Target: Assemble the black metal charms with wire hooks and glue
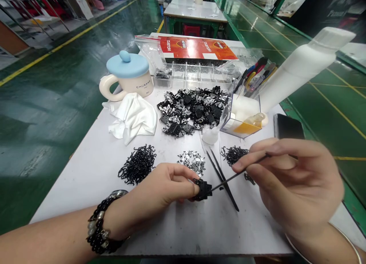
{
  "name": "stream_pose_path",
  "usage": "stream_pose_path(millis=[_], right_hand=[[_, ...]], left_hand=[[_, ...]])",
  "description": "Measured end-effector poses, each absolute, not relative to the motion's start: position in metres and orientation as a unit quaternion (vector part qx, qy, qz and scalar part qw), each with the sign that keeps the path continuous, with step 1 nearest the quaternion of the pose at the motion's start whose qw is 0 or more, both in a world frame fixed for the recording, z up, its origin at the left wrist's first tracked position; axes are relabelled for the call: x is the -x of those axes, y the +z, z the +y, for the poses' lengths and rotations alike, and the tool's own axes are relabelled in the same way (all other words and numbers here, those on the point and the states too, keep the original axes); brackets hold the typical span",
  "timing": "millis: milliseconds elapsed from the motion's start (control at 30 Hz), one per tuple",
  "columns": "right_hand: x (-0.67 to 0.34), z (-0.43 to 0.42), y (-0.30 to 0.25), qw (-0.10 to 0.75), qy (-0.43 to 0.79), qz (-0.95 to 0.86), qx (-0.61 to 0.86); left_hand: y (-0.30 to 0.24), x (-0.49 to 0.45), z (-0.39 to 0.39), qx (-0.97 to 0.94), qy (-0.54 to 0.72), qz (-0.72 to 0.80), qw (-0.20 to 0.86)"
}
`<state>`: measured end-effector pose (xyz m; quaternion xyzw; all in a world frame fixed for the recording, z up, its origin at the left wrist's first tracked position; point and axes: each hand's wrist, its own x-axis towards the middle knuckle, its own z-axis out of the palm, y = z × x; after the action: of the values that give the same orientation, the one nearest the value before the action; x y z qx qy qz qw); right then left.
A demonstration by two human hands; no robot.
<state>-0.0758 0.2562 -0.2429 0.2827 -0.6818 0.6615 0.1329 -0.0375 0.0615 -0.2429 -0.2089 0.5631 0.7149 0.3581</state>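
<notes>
Between thumb and fingers, my left hand (171, 186) pinches a small black plastic part (203, 190) above the table. My right hand (297, 176) grips a thin dark rod-like tool (241, 172), its tip at the right side of that part. A pair of black tweezers (224, 182) lies on the table just behind the tool. Small black hook-shaped pieces (138, 163) are heaped to the left, tiny silver metal pieces (193, 162) in the middle, and another pile of small black pieces (234, 154) to the right, partly behind my right hand.
A large heap of black and silver parts (194, 109) lies farther back. Around it are a white cloth (134, 119), a lidded mug (134, 83), a clear divided tray (194, 73), a tool holder (243, 115), a tall white bottle (305, 69) and a dark phone-like object (288, 127).
</notes>
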Motion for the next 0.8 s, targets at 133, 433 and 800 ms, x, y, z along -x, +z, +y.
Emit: stream_pose_path(millis=[133, 433, 800], right_hand=[[0.084, 0.259, -0.244, 0.173, 0.678, -0.656, -0.285], [0.084, 0.254, -0.246, 0.191, 0.651, -0.681, -0.275], [0.082, 0.253, -0.248, 0.163, 0.659, -0.688, -0.255]], left_hand=[[-0.242, 0.037, 0.061, 0.207, 0.707, 0.571, 0.362], [-0.244, 0.036, 0.061, 0.204, 0.712, 0.569, 0.357], [-0.243, 0.037, 0.062, 0.206, 0.710, 0.570, 0.359]])
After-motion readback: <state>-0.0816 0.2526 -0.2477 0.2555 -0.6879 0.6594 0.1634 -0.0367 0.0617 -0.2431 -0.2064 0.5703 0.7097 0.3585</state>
